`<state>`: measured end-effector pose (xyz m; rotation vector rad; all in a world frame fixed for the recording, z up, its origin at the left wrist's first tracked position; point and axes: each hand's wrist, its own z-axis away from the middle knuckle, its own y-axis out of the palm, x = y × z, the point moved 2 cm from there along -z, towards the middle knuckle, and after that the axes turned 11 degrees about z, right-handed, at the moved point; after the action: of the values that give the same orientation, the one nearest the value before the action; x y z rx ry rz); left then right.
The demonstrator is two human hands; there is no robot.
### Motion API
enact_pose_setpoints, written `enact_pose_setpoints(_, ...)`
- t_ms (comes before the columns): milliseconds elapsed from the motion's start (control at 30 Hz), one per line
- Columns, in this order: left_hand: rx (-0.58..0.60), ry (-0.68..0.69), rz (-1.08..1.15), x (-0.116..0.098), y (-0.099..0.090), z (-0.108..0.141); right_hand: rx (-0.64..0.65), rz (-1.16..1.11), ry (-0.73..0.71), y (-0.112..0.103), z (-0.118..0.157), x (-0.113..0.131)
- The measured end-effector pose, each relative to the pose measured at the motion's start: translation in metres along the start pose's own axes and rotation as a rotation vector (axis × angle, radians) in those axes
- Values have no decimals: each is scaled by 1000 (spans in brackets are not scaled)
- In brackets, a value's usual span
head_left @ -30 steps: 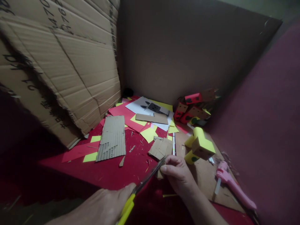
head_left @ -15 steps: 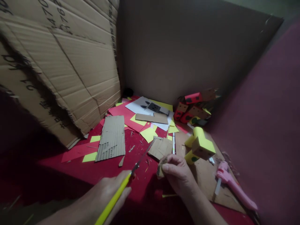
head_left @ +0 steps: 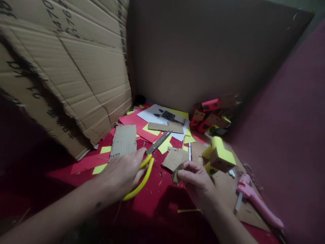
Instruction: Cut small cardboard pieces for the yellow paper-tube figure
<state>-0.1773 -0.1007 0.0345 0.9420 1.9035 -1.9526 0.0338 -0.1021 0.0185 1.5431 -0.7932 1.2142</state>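
Observation:
A pair of yellow-handled scissors [head_left: 142, 183] is in my left hand [head_left: 124, 173], with its blades pointing up and to the right, nearly closed. Pinched between the thumb and fingers of my right hand [head_left: 196, 178] is a small cardboard piece [head_left: 177, 175]. The blades do not touch that piece. Just beyond my right hand lies a flat cardboard square [head_left: 176, 158] on the red cloth [head_left: 152, 200]. A corrugated cardboard rectangle [head_left: 124, 140] lies behind my left hand, which covers its lower part.
A large cardboard sheet [head_left: 96, 67] stands at the left. Yellow block figure [head_left: 220, 157] and pink glue gun [head_left: 256, 200] rest on a board at the right. Red block figures [head_left: 209, 115] and coloured papers [head_left: 132, 122] lie at the back, with scraps scattered around.
My left hand has moved up with the scissors, which have turned so that both yellow handle loops show. My right hand still holds the small piece, now slightly higher.

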Motion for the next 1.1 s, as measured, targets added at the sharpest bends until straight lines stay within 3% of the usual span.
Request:
enact_pose_setpoints(67, -15, -52, -227, -4, -4, -29, 2, 58, -17, -1, -6, 7)
enact_pose_setpoints(200, 16, -62, -265, -6, 2, -75, 8, 179, -54, -5, -18, 18)
enact_pose_setpoints(367, 40, 45, -186, -21, -3, -86, -43, 199, -52, -15, -22, 15)
enact_pose_setpoints(433, 150, 122, -36, -35, -4, -85, -67, 189, -50, -20, -22, 10)
enact_pose_setpoints(500, 381, 197, 306, -48, 0, -84, -84, 170, -35, -24, -22, 6)
enact_pose_setpoints(600, 592, 173, 742, -58, 9, -90, -75, 149, 13, -28, -23, 2)
enact_pose_setpoints(800, 580, -15, 971, -54, 22, -98, -91, 33, 58, -29, -21, 0)
enact_pose_setpoints(1100, 476, -142, 1208, -35, 33, -97, -193, -9, 123, -32, -21, -7)
